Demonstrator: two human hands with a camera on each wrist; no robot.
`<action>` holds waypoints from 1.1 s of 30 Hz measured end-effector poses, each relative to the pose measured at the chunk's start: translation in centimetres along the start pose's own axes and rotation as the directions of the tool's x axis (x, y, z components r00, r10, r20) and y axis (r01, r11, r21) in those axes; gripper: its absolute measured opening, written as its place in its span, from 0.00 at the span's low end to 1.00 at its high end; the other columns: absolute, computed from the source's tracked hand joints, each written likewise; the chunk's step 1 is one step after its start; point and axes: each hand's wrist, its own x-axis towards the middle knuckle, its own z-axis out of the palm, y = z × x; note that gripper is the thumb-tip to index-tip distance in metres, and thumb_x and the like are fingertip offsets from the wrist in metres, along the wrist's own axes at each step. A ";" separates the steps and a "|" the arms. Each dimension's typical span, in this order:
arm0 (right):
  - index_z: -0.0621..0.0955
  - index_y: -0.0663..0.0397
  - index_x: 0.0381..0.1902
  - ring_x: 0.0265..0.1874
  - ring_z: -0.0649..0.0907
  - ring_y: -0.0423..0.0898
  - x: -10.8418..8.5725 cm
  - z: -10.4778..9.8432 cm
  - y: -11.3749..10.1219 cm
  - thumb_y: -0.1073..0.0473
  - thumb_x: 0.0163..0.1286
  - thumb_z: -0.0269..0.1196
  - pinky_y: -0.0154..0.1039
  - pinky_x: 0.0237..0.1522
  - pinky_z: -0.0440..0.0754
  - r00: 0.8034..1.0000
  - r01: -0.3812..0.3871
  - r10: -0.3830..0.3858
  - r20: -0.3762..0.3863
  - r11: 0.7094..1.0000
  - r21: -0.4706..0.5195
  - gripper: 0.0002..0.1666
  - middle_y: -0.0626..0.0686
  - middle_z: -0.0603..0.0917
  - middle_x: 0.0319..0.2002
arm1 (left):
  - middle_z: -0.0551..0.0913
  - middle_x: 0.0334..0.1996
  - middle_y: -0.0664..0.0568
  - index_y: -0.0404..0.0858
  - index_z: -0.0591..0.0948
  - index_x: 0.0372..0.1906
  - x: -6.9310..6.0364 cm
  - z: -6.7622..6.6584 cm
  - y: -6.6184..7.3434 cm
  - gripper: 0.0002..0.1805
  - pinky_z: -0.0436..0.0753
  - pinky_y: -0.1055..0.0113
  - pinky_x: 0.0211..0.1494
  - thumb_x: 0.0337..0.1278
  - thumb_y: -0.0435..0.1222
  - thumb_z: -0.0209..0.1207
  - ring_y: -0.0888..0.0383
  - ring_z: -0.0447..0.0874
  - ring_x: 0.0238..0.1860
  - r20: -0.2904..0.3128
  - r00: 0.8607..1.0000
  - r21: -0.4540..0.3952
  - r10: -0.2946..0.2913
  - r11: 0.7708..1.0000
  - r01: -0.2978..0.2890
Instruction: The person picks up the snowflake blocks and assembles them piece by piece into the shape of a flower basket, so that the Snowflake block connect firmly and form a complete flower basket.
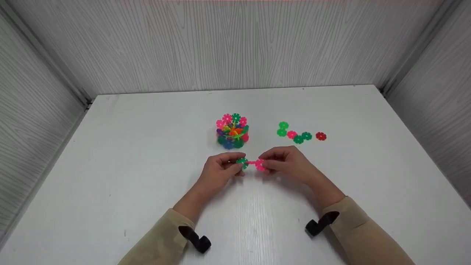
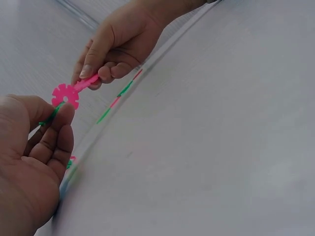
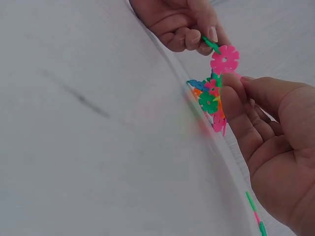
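The cluster (image 1: 235, 132) stands on the desk (image 1: 147, 165). On its near side, a chain of three discs is held above the desk. The left hand (image 1: 219, 168) has its fingers clamped on the green disc (image 1: 242, 163); the right hand (image 1: 289, 162) pinches the end pink disc (image 1: 260, 164) between its fingers. A middle pink disc (image 2: 65, 97) links the two. Right of the cluster lie loose discs (image 1: 298, 139), a red disc (image 1: 321, 136) farthest from it.
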 end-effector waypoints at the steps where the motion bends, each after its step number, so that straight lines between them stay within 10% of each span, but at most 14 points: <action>1: 0.89 0.52 0.55 0.40 0.90 0.54 0.0 0.0 0.0 0.53 0.73 0.73 0.41 0.49 0.89 1.000 -0.003 0.003 0.003 1.000 -0.009 0.17 0.56 0.91 0.41 | 0.86 0.51 0.43 0.32 0.84 0.65 0.0 0.0 0.0 0.19 0.88 0.62 0.56 0.73 0.30 0.64 0.47 0.91 0.42 0.007 1.000 0.000 0.001 1.000 -0.001; 26: 0.89 0.53 0.58 0.39 0.88 0.54 0.0 0.1 -0.2 0.53 0.74 0.71 0.40 0.46 0.88 1.000 0.009 -0.009 -0.003 0.996 -0.094 0.18 0.52 0.91 0.41 | 0.87 0.49 0.42 0.30 0.84 0.62 -0.1 0.4 0.1 0.17 0.89 0.61 0.54 0.73 0.29 0.63 0.48 0.92 0.41 0.018 1.000 -0.003 0.008 1.000 -0.008; 33: 0.86 0.52 0.62 0.47 0.83 0.51 -0.5 -4.9 1.1 0.53 0.77 0.68 0.35 0.45 0.85 0.960 -0.069 0.018 -0.279 0.983 -0.171 0.19 0.52 0.88 0.51 | 0.85 0.49 0.42 0.33 0.85 0.62 0.1 0.3 -0.1 0.17 0.89 0.63 0.54 0.72 0.30 0.65 0.48 0.91 0.42 -0.074 0.997 -0.006 -0.032 0.999 0.032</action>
